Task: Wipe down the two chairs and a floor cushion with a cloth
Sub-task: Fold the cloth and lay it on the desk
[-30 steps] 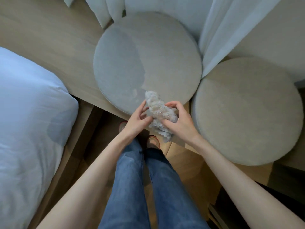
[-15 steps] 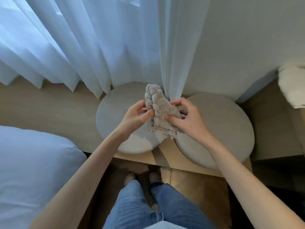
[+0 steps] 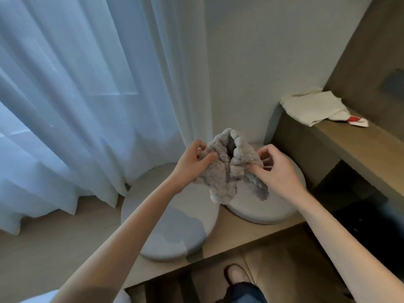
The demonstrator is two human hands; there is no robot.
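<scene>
While aloft, both hands (image 3: 192, 164) (image 3: 279, 173) on cloth (image 3: 220, 178).

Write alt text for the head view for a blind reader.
The left hand and right hand pinch a fluffy grey cloth between them, held up in the air. Below lie two round cushions on a wooden ledge, beside a sheer curtain; a white towel lies on a shelf at right.

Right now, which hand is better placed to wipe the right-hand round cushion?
Right, probably: the right hand pinches the fluffy cloth above the right round cushion, while the left hand holds it nearer the left round cushion.
</scene>
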